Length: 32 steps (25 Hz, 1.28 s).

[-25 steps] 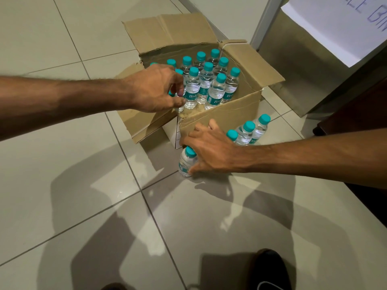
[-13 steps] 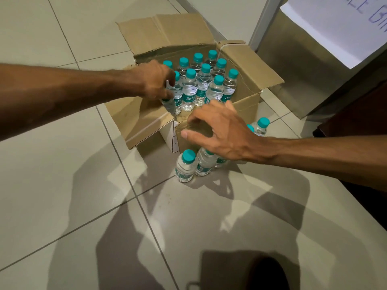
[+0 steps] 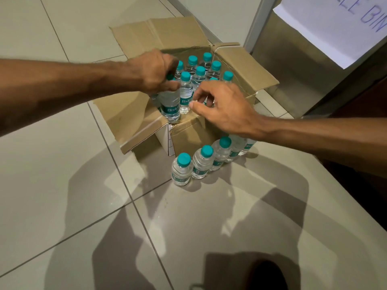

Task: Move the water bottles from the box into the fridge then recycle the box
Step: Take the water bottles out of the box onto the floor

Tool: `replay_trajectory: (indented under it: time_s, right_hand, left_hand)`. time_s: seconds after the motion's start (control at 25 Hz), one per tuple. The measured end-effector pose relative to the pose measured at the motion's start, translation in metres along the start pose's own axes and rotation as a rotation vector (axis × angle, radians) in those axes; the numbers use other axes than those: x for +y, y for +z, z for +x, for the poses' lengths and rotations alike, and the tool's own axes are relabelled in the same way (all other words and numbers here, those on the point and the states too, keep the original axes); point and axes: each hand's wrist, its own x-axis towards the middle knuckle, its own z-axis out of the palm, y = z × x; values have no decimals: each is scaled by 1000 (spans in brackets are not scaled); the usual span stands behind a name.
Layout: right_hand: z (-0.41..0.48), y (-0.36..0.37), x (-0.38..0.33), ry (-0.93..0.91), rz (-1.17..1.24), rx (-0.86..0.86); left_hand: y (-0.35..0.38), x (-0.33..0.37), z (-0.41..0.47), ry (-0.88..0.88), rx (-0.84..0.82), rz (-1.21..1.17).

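Left grip clenched round the neck of one water bottle. The bottle is upright, raised at the near corner of the cardboard box, base about at the rim. Right grip over the box's near edge, fingers loosely curled, grasping nothing. Its thumb tip is just beside a second bottle; contact: can't tell. Remaining bottles in the box upright, teal caps up, flaps folded out. Row of bottles stands just beside the box's near-right wall, far end hidden under the right forearm. Box and row sit on the tiled floor. Metal bin with a paper sign behind, right.
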Motion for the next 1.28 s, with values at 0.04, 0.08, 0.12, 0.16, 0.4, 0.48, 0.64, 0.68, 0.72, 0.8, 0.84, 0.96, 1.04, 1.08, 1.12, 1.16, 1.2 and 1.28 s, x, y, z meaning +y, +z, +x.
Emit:
replay_trajectory:
  time_s: [0.04,0.08,0.12,0.16,0.4,0.48,0.64,0.68,0.72,0.8,0.84,0.96,1.04,1.08,1.12,1.16,1.2,1.28]
  right_hand:
    - [5,-7,-2,13,24,12]
    - [11,-13,-5,28,47,22]
    - [16,-18,-8,38,71,27]
    - [21,-23,-12,45,97,28]
    - [20,-44,-48,-33,213,-57]
    - [9,-43,-62,-51,281,-100]
    - [-12,-23,-75,-17,396,-245]
    - [-17,-17,-77,-14,373,-287]
    - [-21,-11,-79,-16,328,-327]
    - [-27,3,-84,-59,205,-372]
    - [-29,11,-85,-92,146,-385]
    - [-32,35,-87,-186,-21,-430]
    - [-34,49,-84,-233,-92,-453]
    - [-34,54,-83,-258,-118,-464]
    - [-34,59,-82,-279,-158,-474]
    - [-34,64,-81,-294,-204,-483]
    - [-34,67,-80,-303,-245,-493]
    - [-33,74,-78,-313,-304,-515]
  left_hand:
    - [-9,4,-6,19,36,-12]
    - [-18,9,-12,41,73,-9]
    - [-26,12,-19,61,114,6]
    - [-34,17,-26,80,157,20]
    - [-63,44,-75,152,353,70]
    - [-64,52,-93,186,349,49]
    - [-56,57,-121,164,178,-6]
    - [-55,54,-126,139,127,-35]
    - [-54,51,-129,110,95,-71]
    - [-53,41,-132,62,93,-125]
    - [-52,35,-133,51,102,-129]
    - [-45,22,-131,25,96,-120]
    - [-39,15,-128,21,75,-113]
    - [-36,13,-126,20,62,-116]
    - [-34,10,-125,20,50,-125]
    - [-31,8,-123,27,41,-137]
    - [-29,7,-121,38,36,-143]
    - [-25,6,-117,53,33,-145]
